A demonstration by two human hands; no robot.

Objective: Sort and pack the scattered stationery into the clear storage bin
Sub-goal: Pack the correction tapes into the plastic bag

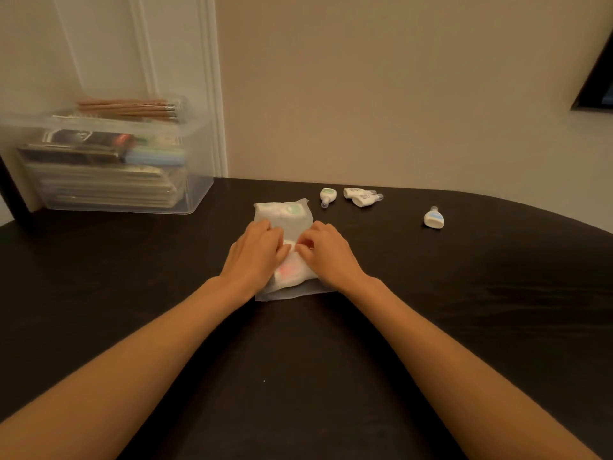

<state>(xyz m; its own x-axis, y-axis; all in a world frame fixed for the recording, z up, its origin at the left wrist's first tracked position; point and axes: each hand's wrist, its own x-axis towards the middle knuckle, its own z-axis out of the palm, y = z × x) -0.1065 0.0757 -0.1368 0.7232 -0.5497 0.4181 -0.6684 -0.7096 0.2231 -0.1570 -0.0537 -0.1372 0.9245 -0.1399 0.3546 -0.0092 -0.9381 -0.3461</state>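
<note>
The dark table [132, 327] carries everything. The clear plastic storage bin [195, 180] stands at its far left corner, already stacked nearly to the rim, well apart from my work so it stays out of the way until I have a finished bundle.

The translucent white pouch [285, 214] lies flat at the table's middle, with small white dispensers showing through its film. I judge I am grouping them before packing.

My left hand [255, 250] rests palm-down on the pouch's left side, fingers extended and pressing to steady it. My right hand [326, 250] meets it from the right, fingertips curled and pinching the film. Both forearms reach straight forward from the near edge.

Four loose white correction-tape dispensers wait near the far edge: a green-labelled one [327, 195], a touching pair [360, 195], and a blue-labelled one [434, 219] farther right.
</note>
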